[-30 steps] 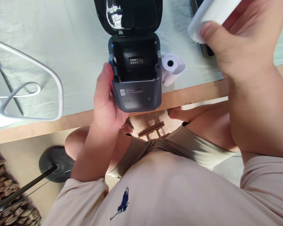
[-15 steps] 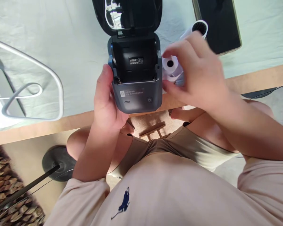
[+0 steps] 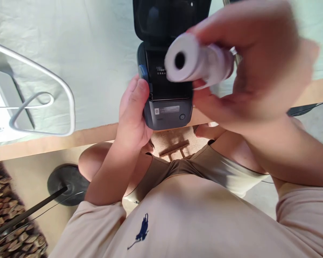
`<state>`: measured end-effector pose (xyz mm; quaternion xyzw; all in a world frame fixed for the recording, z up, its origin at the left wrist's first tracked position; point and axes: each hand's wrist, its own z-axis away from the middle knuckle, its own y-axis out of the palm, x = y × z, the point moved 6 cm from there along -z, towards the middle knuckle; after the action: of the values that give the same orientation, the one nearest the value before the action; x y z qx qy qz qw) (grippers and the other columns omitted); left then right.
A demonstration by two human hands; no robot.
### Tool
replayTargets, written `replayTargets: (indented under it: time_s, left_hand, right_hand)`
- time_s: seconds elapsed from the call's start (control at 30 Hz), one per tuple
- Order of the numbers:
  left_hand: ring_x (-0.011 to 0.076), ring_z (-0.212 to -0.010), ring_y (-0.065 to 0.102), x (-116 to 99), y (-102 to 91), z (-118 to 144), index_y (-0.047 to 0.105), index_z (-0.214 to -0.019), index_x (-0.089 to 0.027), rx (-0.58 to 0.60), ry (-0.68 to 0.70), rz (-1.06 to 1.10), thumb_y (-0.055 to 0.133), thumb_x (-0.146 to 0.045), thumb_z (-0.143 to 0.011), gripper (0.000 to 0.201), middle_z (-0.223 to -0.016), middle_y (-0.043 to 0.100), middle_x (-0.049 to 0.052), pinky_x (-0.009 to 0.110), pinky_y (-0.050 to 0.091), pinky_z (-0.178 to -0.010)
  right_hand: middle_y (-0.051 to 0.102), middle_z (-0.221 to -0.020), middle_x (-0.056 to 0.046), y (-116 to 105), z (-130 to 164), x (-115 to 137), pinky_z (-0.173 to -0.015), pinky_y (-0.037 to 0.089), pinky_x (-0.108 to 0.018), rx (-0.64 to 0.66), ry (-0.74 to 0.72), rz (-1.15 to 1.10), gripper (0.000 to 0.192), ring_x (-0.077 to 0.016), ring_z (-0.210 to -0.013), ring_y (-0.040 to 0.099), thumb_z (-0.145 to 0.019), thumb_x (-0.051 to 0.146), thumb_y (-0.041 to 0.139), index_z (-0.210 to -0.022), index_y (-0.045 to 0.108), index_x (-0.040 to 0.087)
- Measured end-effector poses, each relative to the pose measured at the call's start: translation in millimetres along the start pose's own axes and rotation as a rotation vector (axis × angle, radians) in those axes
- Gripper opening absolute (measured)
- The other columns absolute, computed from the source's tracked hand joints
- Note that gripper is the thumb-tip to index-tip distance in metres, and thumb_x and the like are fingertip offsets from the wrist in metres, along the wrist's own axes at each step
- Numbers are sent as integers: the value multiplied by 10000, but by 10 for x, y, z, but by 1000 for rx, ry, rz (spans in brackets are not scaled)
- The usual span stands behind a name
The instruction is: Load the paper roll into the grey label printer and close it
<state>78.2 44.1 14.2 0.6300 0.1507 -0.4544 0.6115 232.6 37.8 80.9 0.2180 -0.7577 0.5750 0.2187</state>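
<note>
Paper roll point(image 3: 197, 62), white with a dark hollow core, grasped lengthwise in the blurred right hand point(image 3: 247, 68), held just above the open paper bay of the label printer point(image 3: 167, 93). Left hand point(image 3: 133, 111) clasps the printer's left side, thumb along its edge; the printer sits at the near edge of the desk point(image 3: 97, 43), lid raised. A white wire frame point(image 3: 43, 104) lies toward the desk's left edge.

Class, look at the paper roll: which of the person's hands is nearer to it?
Right. The right hand grips the paper roll above the printer; the left hand holds the printer's side, below the roll.
</note>
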Motion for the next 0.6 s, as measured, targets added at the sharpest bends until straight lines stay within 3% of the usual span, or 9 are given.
replayTargets:
  time_s: [0.03, 0.1, 0.17, 0.23, 0.37, 0.47, 0.53, 0.6]
  left_hand:
    - [269, -1348, 640, -13, -22, 1, 690, -1062, -223, -24, 35, -8, 614, -506, -1028, 295, -1157, 762, 62, 315, 550, -1097]
    - [271, -1343, 628, -17, -24, -4, 719, -1113, -222, 38, 57, -75, 667, -485, -1000, 291, -1176, 753, 62, 327, 535, -1128]
    - [275, -1283, 643, -12, -37, -10, 741, -1150, -229, 99, 55, -147, 697, -487, -980, 312, -1191, 742, 63, 341, 558, -1069]
    - [281, -1257, 653, -10, -75, -12, 743, -1159, -236, 81, 38, -161, 692, -516, -977, 338, -1205, 740, 67, 346, 573, -1028]
    - [267, -1353, 633, -26, -79, -8, 739, -976, -234, 1, -17, -79, 626, -522, -996, 310, -1176, 768, 50, 292, 571, -1082]
    - [247, -1302, 674, -42, -28, -11, 738, -917, -217, 50, -52, -82, 551, -518, -1015, 369, -1127, 765, 56, 270, 591, -1045]
    - [198, -1138, 729, -41, -42, -13, 744, -969, -207, 68, -61, -84, 631, -437, -978, 257, -1048, 752, 48, 238, 605, -969]
    - [149, -954, 744, -42, -98, -12, 737, -1029, -207, 42, -43, -81, 734, -322, -911, 165, -968, 738, 20, 205, 607, -860]
  right_hand:
    - [723, -1141, 7, 19, 22, 75, -1043, 577, -422, 21, -52, 52, 368, -234, -1207, 689, -855, 419, 548, -1178, 713, 360]
    - [744, -1114, 17, 63, 78, 188, -992, 573, -429, 66, -166, 191, 422, -207, -1058, 723, -891, 323, 494, -1258, 701, 347]
    - [743, -1209, 12, 89, 122, 238, -932, 566, -399, 72, -257, 290, 455, -204, -1087, 727, -939, 263, 436, -1320, 679, 312]
    - [721, -1284, -5, 87, 135, 235, -891, 552, -355, 32, -289, 310, 400, -202, -1157, 714, -991, 285, 421, -1272, 706, 282]
    - [740, -964, -5, 71, 151, 249, -847, 504, -350, -99, -351, 364, 453, -149, -917, 702, -1062, 459, 335, -1132, 748, 286]
    - [741, -928, 20, 153, 194, 287, -935, 499, -371, 1, -444, 280, 456, -146, -985, 712, -1051, 519, 328, -1101, 726, 301]
    - [736, -971, 12, 193, 212, 277, -1029, 495, -397, 107, -450, 175, 489, -159, -1099, 701, -1033, 603, 332, -1040, 705, 286]
    - [707, -968, -17, 137, 194, 232, -1101, 487, -411, 102, -394, 41, 529, -167, -1122, 678, -1002, 661, 338, -974, 684, 262]
